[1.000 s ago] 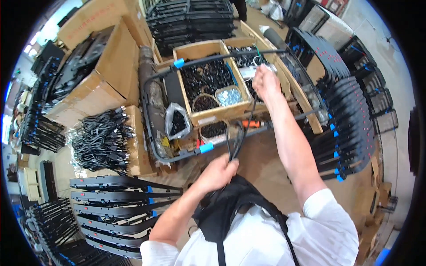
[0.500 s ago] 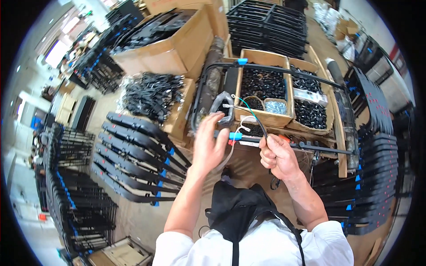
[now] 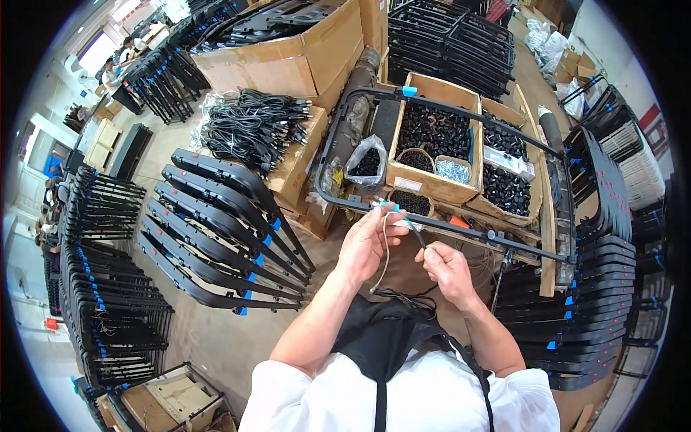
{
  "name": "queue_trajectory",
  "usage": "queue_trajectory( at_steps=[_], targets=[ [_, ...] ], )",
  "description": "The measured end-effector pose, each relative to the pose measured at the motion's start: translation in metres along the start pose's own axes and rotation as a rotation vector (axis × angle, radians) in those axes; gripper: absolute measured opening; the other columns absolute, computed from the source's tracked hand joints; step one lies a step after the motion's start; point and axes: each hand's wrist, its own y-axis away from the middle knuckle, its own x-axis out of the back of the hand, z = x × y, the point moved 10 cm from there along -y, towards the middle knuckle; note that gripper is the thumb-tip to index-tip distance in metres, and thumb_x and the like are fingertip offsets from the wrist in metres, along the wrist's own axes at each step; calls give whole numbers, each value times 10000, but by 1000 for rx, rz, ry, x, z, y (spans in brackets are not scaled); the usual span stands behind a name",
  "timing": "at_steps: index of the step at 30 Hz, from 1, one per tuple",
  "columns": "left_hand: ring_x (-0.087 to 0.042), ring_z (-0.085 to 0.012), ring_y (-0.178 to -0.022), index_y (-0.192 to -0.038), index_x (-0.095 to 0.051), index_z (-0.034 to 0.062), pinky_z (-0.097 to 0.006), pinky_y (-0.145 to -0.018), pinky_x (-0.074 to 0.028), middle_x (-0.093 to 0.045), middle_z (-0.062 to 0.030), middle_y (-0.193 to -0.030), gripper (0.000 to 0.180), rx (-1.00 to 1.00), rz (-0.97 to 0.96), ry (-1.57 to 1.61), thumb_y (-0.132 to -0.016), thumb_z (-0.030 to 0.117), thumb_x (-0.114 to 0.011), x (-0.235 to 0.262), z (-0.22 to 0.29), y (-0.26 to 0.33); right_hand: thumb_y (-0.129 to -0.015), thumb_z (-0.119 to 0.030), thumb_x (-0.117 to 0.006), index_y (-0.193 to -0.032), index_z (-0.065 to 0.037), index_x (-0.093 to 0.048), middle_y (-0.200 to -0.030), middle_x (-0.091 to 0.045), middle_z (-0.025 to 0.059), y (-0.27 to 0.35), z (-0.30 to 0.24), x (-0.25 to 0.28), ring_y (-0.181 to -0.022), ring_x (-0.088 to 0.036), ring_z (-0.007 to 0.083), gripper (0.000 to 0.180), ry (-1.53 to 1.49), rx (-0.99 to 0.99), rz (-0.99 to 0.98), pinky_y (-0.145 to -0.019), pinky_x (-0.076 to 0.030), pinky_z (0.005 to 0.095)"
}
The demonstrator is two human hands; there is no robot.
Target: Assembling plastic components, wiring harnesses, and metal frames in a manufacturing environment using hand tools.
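Over the near bar of a black metal tube frame (image 3: 464, 232), my two hands meet at a black cable (image 3: 419, 236) with a green wire at its stripped end. My right hand (image 3: 448, 273) is closed round the cable, thumb on top. Fingertips of my left hand (image 3: 366, 243) pinch the thin wires at the cable's end, beside the bar. A whitish wire (image 3: 386, 259) hangs in a loop below the left fingers. The exact wire ends are partly hidden by the fingers. Blue tape (image 3: 409, 91) is stuck on the frame's far bar.
Cardboard boxes of small black parts (image 3: 432, 133) sit inside the frame, with a small tray of silvery screws (image 3: 453, 171) and a plastic bag (image 3: 367, 164). Bundled black cables (image 3: 255, 126) lie on a carton at left. Curved black frames (image 3: 223, 227) stand left; more are stacked right (image 3: 590, 302).
My left hand has gone from open fingers to a pinch on the wires. Both hands are closer together, the right one lower, and the cable's end has come down to the bar. The view has shifted.
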Motion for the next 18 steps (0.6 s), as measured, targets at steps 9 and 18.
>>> queue_trajectory(
  at_steps=[9,18],
  targets=[
    [-709,-235,-1225,-1429,-576,64,-362,-972,-576,-722,-86,-1364,394,-55,126,129,-1080,221,-670,74,9,-4,-1097,-240,-607,-1030,12,-728,-855,-700,88,-30,23,-44,-760,-657,192,287,474,227,3,-722,-530,344],
    [-709,-158,-1054,-1259,-625,73,-309,-859,-542,-743,-123,-1276,279,-67,189,-322,-1149,314,-539,134,20,-1,-1106,-291,-602,-1053,2,-729,-878,-688,77,-60,91,-74,-835,-661,186,324,458,-88,-56,-789,-530,334]
  ],
)
